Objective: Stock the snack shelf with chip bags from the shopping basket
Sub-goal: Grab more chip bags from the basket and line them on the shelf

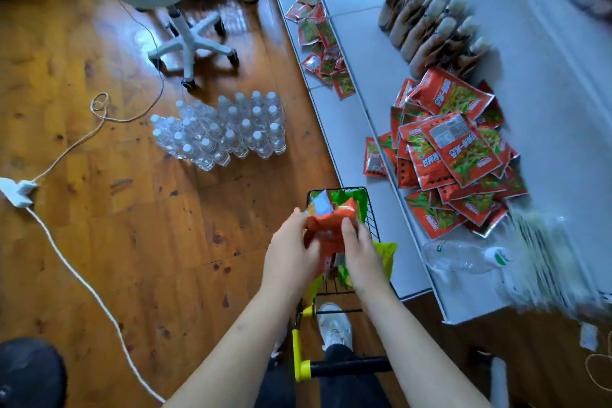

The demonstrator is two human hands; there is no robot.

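An orange chip bag point(329, 228) is held over the black wire shopping basket point(371, 219), gripped from both sides. My left hand point(291, 255) holds its left edge and my right hand point(362, 255) holds its right edge. More orange and green bags point(357, 200) fill the basket underneath. To the right, the white snack shelf point(546, 129) carries a loose heap of red snack packets point(453, 156). The basket's lower part is hidden by my hands.
Brown packets point(430, 26) stand in a row further along the shelf; small red packets point(321, 40) lie on the lower ledge. A clear plastic bottle point(460, 257) lies near the shelf's end. Water bottles point(225, 129), a chair base point(192, 43) and a power strip point(18, 190) occupy the wooden floor.
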